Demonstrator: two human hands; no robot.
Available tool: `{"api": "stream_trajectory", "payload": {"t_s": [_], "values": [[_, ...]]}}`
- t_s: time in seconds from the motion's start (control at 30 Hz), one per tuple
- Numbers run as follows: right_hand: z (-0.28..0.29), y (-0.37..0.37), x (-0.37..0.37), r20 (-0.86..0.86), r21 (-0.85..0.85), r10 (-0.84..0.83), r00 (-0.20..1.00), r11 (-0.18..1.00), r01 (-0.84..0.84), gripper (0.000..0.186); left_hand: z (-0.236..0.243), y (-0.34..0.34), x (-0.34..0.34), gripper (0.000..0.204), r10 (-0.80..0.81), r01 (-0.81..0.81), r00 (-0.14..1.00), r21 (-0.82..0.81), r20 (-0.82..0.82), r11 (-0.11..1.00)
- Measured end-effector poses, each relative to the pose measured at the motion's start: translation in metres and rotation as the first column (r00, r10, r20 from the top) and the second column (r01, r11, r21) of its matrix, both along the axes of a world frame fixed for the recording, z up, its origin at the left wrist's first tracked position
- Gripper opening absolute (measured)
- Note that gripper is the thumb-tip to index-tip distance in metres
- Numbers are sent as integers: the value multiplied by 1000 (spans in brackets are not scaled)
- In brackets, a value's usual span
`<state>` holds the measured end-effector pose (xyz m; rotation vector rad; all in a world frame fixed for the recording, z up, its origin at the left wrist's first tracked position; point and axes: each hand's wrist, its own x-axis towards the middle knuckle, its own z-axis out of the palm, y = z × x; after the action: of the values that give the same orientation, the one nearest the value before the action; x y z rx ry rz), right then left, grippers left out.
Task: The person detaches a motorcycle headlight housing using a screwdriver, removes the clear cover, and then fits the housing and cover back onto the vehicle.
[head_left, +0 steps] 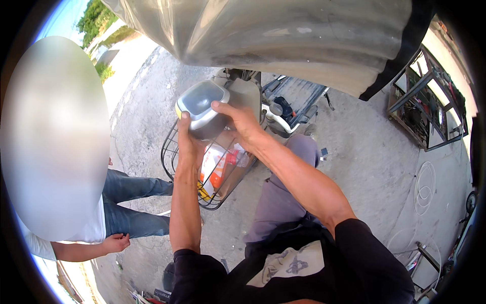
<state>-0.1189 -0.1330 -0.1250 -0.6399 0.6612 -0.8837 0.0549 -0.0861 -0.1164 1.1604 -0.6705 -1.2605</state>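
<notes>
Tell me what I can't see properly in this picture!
In the head view:
- White-rimmed case: far side turned away; edges partly under left hand and right hand.
- Wire basket: partly behind the left forearm.
- Other person's upper body: blurred over.
- Greyish cover: cut off by the top edge.

You have two hands in view, your left hand (188,144) and your right hand (242,124), and one white-rimmed housing (201,99). Around you are one wire basket (208,205), one co-worker (135,186), one metal-framed rack (412,92) and one white coil (417,190).
</notes>
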Motion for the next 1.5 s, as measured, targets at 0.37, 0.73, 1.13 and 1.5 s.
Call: {"api": "stream_trajectory", "payload": {"t_s": [0.37, 0.73, 1.13, 1.5], "values": [[-13, -23, 27, -70, 13, 99, 993, 995, -98, 94, 23, -12, 3, 79, 54, -53, 999, 126, -8, 991], [-8, -23, 14, -100, -69, 118, 988, 990, -125, 102, -36, -21, 18, 78, 91, -98, 992, -72, -93, 993], [-8, -10, 12, -132, -222, 10, 991, 974, -40, 96, -39, -19, 9, 72, 122, -142, 986, -174, -117, 975], [-7, -24, 5, -137, -56, 128, 982, 989, -137, 118, -27, -11, 25, 77, -28, 7, 983, -118, -181, 993]]}}
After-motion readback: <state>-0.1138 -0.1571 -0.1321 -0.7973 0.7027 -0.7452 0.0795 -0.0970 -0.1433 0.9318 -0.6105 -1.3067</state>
